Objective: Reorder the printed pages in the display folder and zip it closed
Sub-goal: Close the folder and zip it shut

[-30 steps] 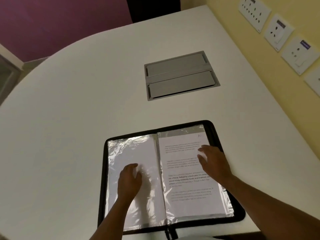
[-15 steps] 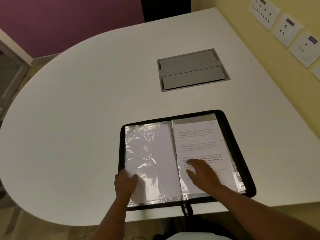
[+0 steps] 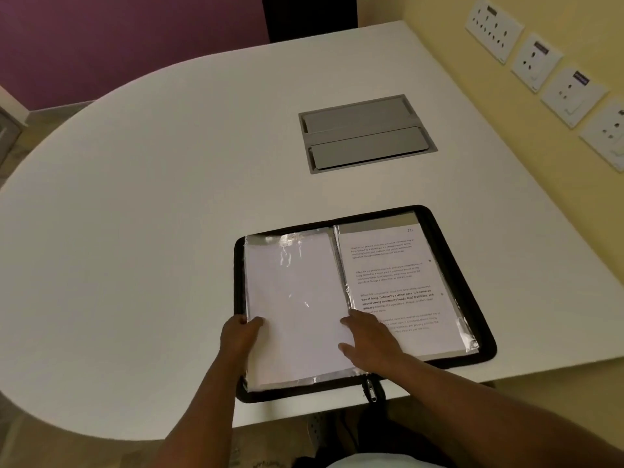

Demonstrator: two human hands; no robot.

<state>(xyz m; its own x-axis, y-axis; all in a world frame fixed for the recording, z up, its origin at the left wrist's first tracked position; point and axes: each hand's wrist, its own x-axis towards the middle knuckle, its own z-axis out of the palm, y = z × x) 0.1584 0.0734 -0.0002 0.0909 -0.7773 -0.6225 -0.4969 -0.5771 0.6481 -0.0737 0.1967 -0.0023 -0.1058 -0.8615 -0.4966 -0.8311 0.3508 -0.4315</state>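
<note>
Left hand pinches the blank sleeve; right hand lies flat, open, on the printed page (risk: crumpled plastic may crease).

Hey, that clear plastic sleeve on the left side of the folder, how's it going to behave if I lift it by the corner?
The sleeve is crinkled and shiny, so it will probably flop and feel slippery. The sheet inside may stiffen it a little. It looks bound at the spine, so it should swing like a page rather than come free. The left hand holds its outer edge.
</note>
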